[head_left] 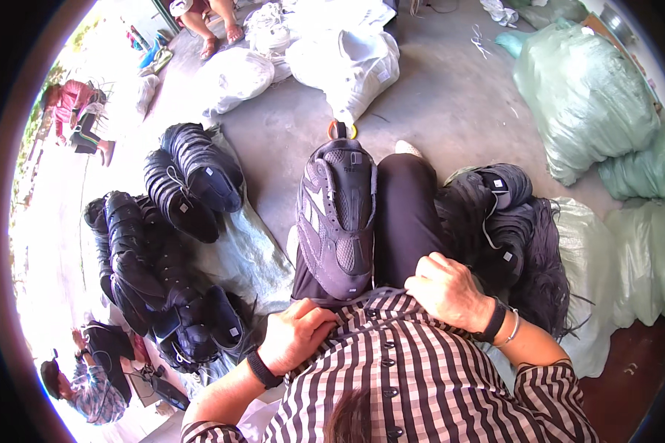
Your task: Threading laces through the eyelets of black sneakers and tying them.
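Observation:
A dark grey shoe upper (336,214) lies across my lap on my dark trousers (403,214), toe end toward me. My left hand (294,334) rests curled on the hem of my striped shirt (414,362), just below the shoe upper's near end. My right hand (447,289) presses on the shirt at my right thigh, fingers bent. Neither hand visibly grips the shoe upper. An orange-handled pair of scissors (341,130) peeks out beyond the shoe upper's far end.
Stacks of black shoe uppers (174,244) lie on a plastic sheet to my left, another pile (499,221) to my right. White sacks (340,59) and green sacks (591,103) stand on the concrete floor. Other people sit at the left rim.

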